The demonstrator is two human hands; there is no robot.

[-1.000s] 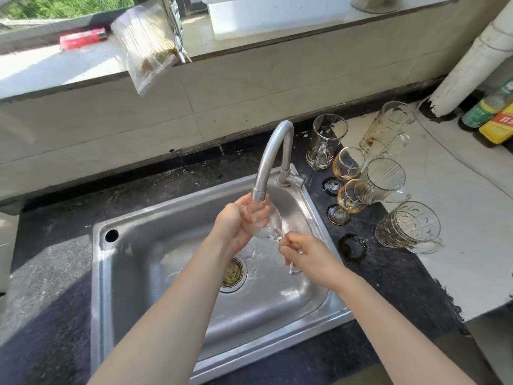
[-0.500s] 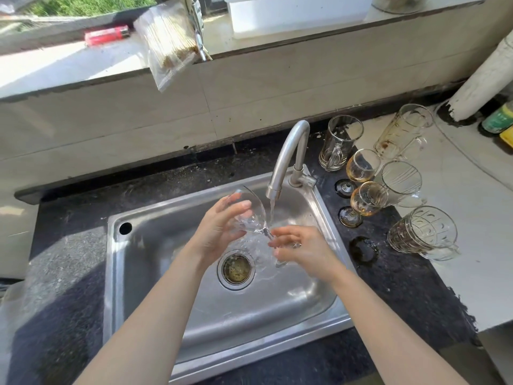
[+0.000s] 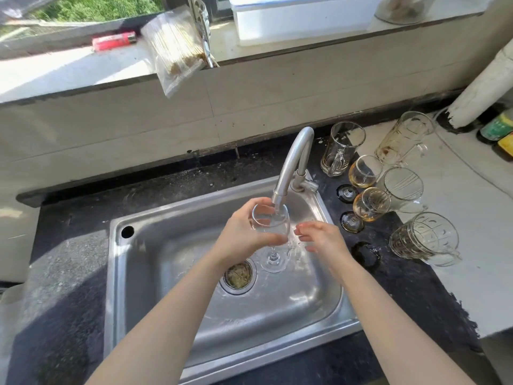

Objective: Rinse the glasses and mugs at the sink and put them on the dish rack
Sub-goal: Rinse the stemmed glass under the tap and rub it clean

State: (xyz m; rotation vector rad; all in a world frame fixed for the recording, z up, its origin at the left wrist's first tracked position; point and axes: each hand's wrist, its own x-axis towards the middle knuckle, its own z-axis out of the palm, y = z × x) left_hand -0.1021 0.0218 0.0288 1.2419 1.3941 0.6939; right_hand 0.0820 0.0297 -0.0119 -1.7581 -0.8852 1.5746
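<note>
My left hand (image 3: pixel 244 234) grips the bowl of a clear wine glass (image 3: pixel 273 240), upright under the spout of the steel tap (image 3: pixel 291 165), over the steel sink (image 3: pixel 166 262). Water runs into the bowl. My right hand (image 3: pixel 319 237) hovers just right of the glass with fingers relaxed, holding nothing. On the counter to the right stand two wine glasses with amber dregs (image 3: pixel 370 204) (image 3: pixel 362 172), a tall mug (image 3: pixel 340 148), a stained mug (image 3: pixel 402 138), a clear glass (image 3: pixel 402 188) and a patterned mug (image 3: pixel 424 238). No dish rack is in view.
The sink's drain strainer (image 3: pixel 238 276) holds food scraps. On the window ledge lie a red lighter (image 3: pixel 113 41), a plastic bag of sticks (image 3: pixel 175 51) and a white box (image 3: pixel 299 18). Bottles (image 3: pixel 497 129) and a white pipe (image 3: pixel 483 87) stand at the far right.
The glass was tilted on its side with both hands on it; now it stands upright under the spout. My right hand has let go of the stem and moved slightly right.
</note>
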